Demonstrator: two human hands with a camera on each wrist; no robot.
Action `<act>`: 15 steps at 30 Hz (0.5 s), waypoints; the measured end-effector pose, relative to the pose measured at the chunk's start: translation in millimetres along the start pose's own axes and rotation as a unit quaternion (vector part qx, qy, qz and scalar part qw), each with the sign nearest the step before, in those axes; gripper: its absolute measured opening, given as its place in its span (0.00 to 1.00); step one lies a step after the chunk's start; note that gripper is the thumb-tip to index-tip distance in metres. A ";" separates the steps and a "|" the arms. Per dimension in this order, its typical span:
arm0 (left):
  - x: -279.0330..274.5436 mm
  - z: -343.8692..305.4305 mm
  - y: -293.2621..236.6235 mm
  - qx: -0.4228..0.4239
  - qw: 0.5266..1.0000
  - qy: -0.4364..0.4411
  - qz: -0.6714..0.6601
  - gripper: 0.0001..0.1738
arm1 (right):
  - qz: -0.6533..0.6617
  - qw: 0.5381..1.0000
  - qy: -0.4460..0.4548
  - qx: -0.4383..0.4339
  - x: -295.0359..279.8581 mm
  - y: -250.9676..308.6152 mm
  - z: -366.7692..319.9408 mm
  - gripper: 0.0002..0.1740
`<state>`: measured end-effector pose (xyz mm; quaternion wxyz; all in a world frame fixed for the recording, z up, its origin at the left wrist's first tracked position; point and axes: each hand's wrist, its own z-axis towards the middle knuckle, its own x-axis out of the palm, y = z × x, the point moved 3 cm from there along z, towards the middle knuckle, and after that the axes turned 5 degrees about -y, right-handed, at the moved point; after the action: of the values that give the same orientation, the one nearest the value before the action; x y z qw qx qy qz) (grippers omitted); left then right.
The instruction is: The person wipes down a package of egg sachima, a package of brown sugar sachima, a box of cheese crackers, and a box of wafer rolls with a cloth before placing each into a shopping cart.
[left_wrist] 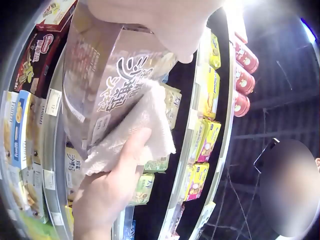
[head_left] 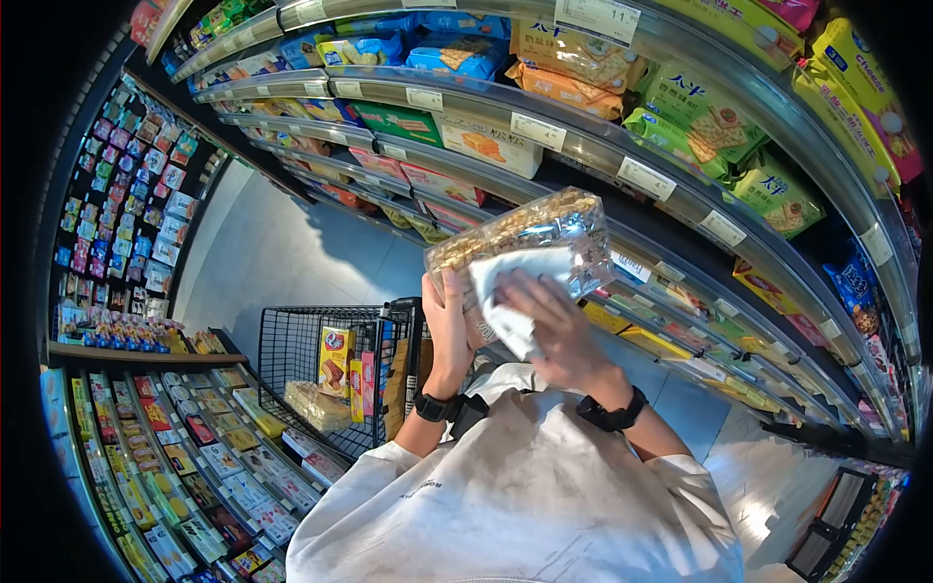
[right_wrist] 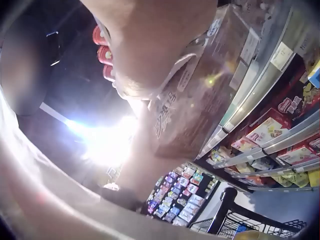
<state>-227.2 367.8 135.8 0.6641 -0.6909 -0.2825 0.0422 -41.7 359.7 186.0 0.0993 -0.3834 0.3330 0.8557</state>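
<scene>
A clear-wrapped package of nutty, grain-like food (head_left: 569, 216) is held up in front of the person's chest in the head view. The left hand (head_left: 449, 325) grips its left end, with the thumb along the near side. A white cloth (head_left: 515, 267) lies against the package, and the right hand (head_left: 559, 325) presses it there with fingers extended, slightly blurred. In the left wrist view the cloth (left_wrist: 135, 130) covers a lower corner of the brown printed package (left_wrist: 100, 70), under the right hand (left_wrist: 112, 187). The right wrist view shows the package (right_wrist: 200, 95) beside the large, close right hand (right_wrist: 150, 45).
A black wire cart (head_left: 292, 335) stands at the left, holding a yellow box (head_left: 335, 360) and another clear package (head_left: 318, 405). Shelves of packaged snacks (head_left: 466, 58) curve across the front and right. More stocked shelves (head_left: 194, 457) are at lower left; grey floor (head_left: 292, 243) shows beyond the cart.
</scene>
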 end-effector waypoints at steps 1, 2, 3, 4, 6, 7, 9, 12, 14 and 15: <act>-0.2 -0.7 -1.3 0.003 1.000 0.000 0.007 0.27 | -0.025 0.999 -0.025 0.014 -6.5 -5.6 0.0 0.28; -0.4 -1.8 -3.4 -0.007 1.000 0.001 0.001 0.27 | -0.028 0.997 -0.055 0.043 -12.9 -11.6 0.5 0.29; -0.4 -1.6 -4.7 -0.005 1.000 0.002 0.000 0.27 | -0.031 0.993 -0.085 0.072 -19.5 -18.3 1.3 0.30; -0.9 -2.5 -5.3 0.001 1.000 0.003 0.011 0.28 | -0.046 0.991 -0.096 0.077 -24.0 -23.8 2.0 0.31; -2.4 -4.9 -5.5 0.005 1.000 0.002 0.024 0.28 | -0.049 0.992 -0.091 0.068 -27.2 -19.8 3.9 0.32; -2.3 -6.0 -5.1 0.001 1.000 0.012 0.018 0.28 | -0.053 0.993 -0.086 0.059 -27.5 -17.0 4.3 0.33; -1.0 -7.7 -4.5 -0.004 1.000 0.023 0.014 0.28 | -0.058 0.996 -0.045 0.040 -18.2 -3.2 2.5 0.36; 2.1 -10.4 -4.3 0.028 0.999 0.028 0.028 0.29 | -0.066 0.997 -0.026 0.010 -2.4 13.2 3.7 0.33; -0.2 -13.5 -0.9 0.029 0.996 0.018 0.083 0.28 | -0.049 0.999 -0.017 0.008 0.7 18.8 5.5 0.32; 0.1 -14.5 0.2 0.031 0.996 0.019 0.084 0.28 | -0.034 0.999 -0.009 0.006 1.4 21.4 6.8 0.31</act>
<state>-220.7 354.9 137.3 0.6843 -0.6923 -0.2093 0.0934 -55.7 347.8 198.8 0.1336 -0.3862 0.3243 0.8531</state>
